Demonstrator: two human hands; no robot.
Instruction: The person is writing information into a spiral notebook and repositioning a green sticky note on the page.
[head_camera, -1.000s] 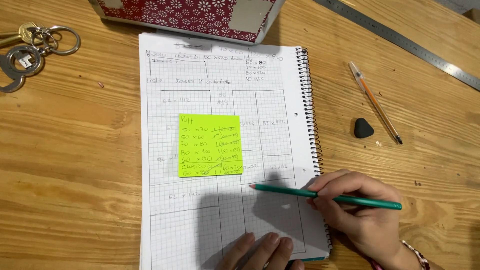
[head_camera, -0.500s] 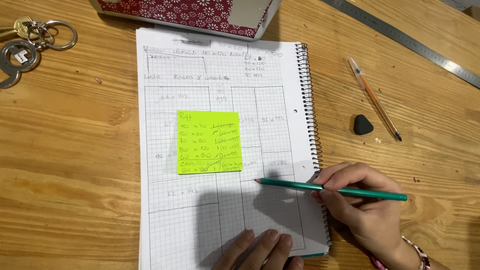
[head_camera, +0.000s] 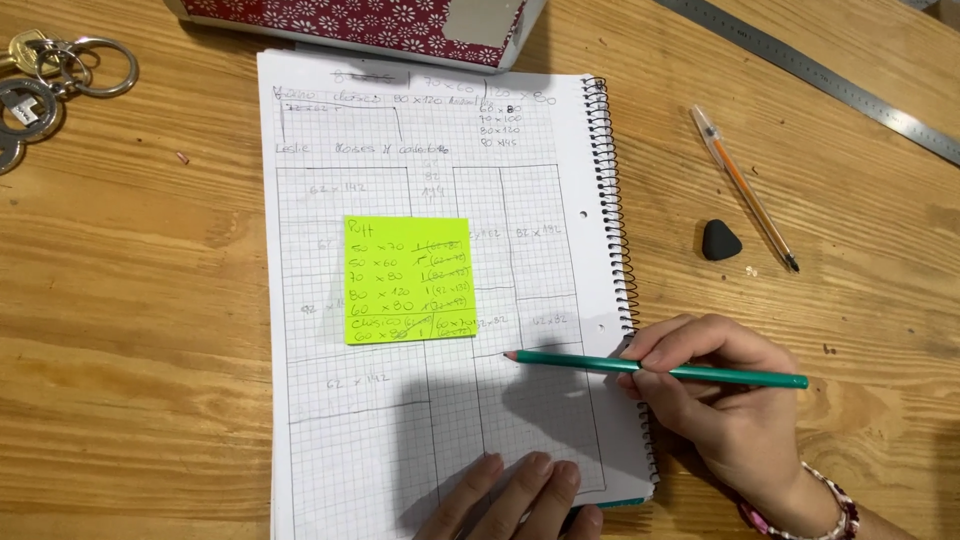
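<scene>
A spiral notebook (head_camera: 330, 430) of squared paper lies in front of me on the wooden table, with pencil-drawn rectangles and handwriting on the page. A bright green sticky note (head_camera: 408, 280) with handwriting is stuck near the page's middle. My right hand (head_camera: 722, 400) grips a green pencil (head_camera: 580, 363), whose tip rests on the page just below and right of the sticky note. My left hand (head_camera: 515, 497) presses flat on the page's lower edge, only its fingers showing.
A bunch of keys (head_camera: 45, 80) lies at the far left. A patterned red box (head_camera: 380, 22) sits beyond the notebook. To the right lie an orange pen (head_camera: 745, 188), a black eraser (head_camera: 720, 240) and a metal ruler (head_camera: 830, 78).
The pencil tip has shifted slightly right and up on the page toward the sticky note's lower right corner. My left hand stays on the bottom edge.
</scene>
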